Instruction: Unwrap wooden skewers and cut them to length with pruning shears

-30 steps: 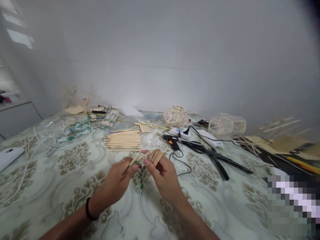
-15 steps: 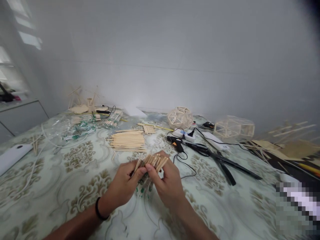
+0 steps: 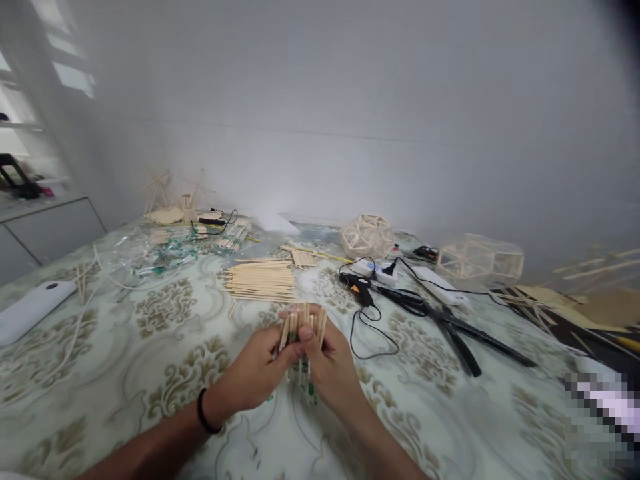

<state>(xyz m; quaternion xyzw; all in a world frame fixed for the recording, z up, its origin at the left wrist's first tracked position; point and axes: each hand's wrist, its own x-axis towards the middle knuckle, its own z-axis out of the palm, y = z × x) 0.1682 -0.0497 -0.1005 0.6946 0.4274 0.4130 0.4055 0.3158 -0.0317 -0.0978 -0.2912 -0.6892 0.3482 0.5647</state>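
Note:
A bundle of wooden chopsticks (image 3: 303,327), some in clear wrappers with green print, stands nearly upright between my hands. From its left side my left hand (image 3: 257,370), with a black band at the wrist, is closed around it. My right hand (image 3: 330,360) grips the same bundle from the right, its thumb pressed across the front. Palms and curled fingers hide the middle of the bundle. Just beyond the hands lies a neat pile of bare chopsticks (image 3: 261,279) on the patterned tablecloth (image 3: 200,427).
Right of the hands are a black glue gun (image 3: 360,290) with its cord, a power strip (image 3: 375,270) and long black scissors-like tools (image 3: 457,333). Stick frames (image 3: 367,235) stand near the wall. Plastic wrappers (image 3: 160,257) and a white phone-like slab (image 3: 35,310) lie left.
The bundle has turned from a slanted, fanned-out position to more upright, its top ends closer together. Both hands stay on it. The view has shifted slightly left.

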